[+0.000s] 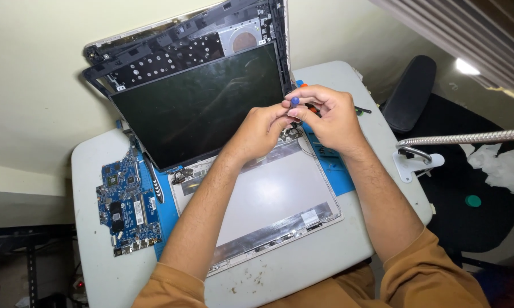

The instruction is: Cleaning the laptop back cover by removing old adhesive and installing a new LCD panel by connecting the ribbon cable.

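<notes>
Mustard-brown sleeves frame the near edge of the pale grey round-cornered table (pixel 302 268), where my two forearms reach in over a dismantled laptop. My left hand (pixel 261 128) and right hand (pixel 331 117) meet above the middle of the table, fingers of both pinched shut together around a thin screwdriver with a blue cap (pixel 294 101); its tip is hidden behind my fingers, so what it touches cannot be told.

Judging by how things lie, the strip-down is well along. The silver rectangular laptop lid shell (pixel 268 197) lies flat and bared on a blue work mat (pixel 167 208) at the table's centre. The dark glossy screen panel (pixel 197 108) is already out of it, tilted up against the cream wall at the far edge, with a black perforated laptop base frame (pixel 171 51) leaning behind it. The blue circuit board (pixel 126 199) rests apart near the left edge. Nothing shows as reassembled.

A silver flexible lamp neck (pixel 468 138) crosses the right edge, beside a black office chair (pixel 456 188).
</notes>
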